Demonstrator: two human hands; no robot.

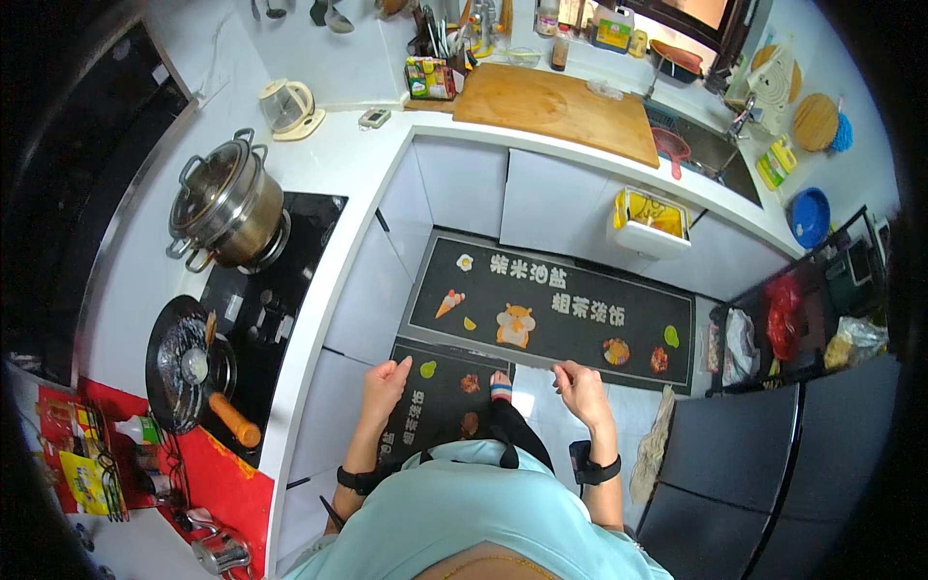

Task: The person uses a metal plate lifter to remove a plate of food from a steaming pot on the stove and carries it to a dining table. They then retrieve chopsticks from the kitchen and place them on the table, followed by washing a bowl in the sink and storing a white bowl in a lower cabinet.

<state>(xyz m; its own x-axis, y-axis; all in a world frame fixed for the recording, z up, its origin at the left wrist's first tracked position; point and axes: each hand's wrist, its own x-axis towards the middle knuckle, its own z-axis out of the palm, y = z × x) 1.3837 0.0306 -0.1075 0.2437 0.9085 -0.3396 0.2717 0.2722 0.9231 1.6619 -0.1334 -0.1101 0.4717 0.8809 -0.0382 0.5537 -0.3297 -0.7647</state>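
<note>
Both hands are in front of my body, above the floor, and nothing shows in either. My left hand (386, 388) is loosely curled with the thumb on top, over the end of a dark floor mat (435, 395). The fingers of my right hand (581, 393) are bent inward, over the pale floor tiles (544, 409) beside a long printed mat (533, 351). Each wrist wears a black strap. To my left is a black cooktop (254, 319), bearing a steamer pot (228, 206) with a glass lid and a wok (177, 377) with a wooden handle and a ladle inside.
A wooden cutting board (554, 109) lies on the white counter before the sink (714, 156). An electric kettle (290, 109) stands in the corner. A lined waste bin (649, 225) hangs on the cabinet front. Dark refrigerator doors (732, 449) stand right, a cloth (652, 449) beside them.
</note>
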